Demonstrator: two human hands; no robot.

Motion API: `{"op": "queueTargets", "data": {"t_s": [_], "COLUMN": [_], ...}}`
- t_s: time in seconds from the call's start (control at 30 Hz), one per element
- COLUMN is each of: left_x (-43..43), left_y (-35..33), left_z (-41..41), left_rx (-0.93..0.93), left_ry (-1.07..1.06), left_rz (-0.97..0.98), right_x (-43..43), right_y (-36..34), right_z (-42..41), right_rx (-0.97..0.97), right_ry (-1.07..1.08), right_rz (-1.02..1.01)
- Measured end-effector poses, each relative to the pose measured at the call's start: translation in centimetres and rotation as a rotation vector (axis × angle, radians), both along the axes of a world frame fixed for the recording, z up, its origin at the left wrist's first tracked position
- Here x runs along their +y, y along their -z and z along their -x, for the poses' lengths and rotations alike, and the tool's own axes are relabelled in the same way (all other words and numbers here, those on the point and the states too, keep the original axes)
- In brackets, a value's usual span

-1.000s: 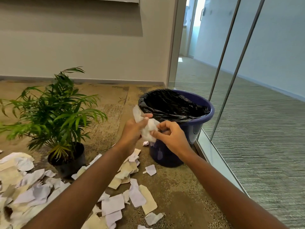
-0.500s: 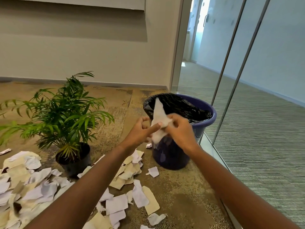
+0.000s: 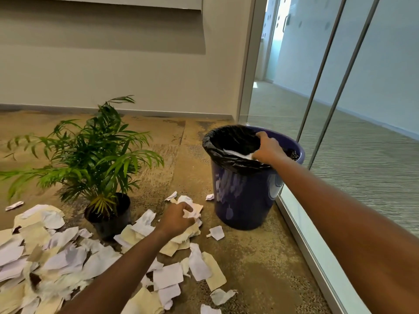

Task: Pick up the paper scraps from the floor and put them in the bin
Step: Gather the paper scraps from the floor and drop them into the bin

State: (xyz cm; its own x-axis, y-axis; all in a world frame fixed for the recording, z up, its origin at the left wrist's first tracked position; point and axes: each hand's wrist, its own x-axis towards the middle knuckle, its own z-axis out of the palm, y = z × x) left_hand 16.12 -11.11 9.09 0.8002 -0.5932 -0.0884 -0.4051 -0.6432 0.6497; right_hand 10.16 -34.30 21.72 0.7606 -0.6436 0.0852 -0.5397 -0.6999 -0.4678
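The blue bin (image 3: 244, 200), lined with a black bag, stands on the carpet by the glass wall. My right hand (image 3: 267, 148) hovers over its mouth with the thumb spread wide. A white paper scrap (image 3: 237, 153) lies inside the bin just under that hand. My left hand (image 3: 178, 219) is down at the floor left of the bin, fingers curled around a crumpled paper scrap (image 3: 193, 210). Several white and cream scraps (image 3: 68, 257) cover the carpet to the left and in front.
A potted palm (image 3: 97, 159) in a black pot stands left of the bin, close to my left hand. The glass partition (image 3: 340, 109) and its metal floor rail (image 3: 313, 252) run along the right. A beige wall closes the back.
Both hands held one white scrap in front of the bin. Now my right hand has carried it over the bin, and my left hand has dropped to the floor scraps.
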Motion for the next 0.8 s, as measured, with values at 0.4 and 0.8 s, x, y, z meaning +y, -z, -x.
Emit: {"op": "queueTargets", "data": {"t_s": [0.4,0.8], "left_x": [3.9,4.9], "left_y": [5.1,9.6], "left_z": [1.0,3.4], "left_rx": [0.16,0.05], "left_ry": [0.192,0.235], "left_rz": [-0.59,-0.855], "right_x": [10.5,12.3], "right_y": [8.6,25.3], "right_z": [4.2,8.6], "right_rx": [-0.304,0.774], "right_ry": [-0.431,-0.395], "right_rz": [0.442,-0.168]}}
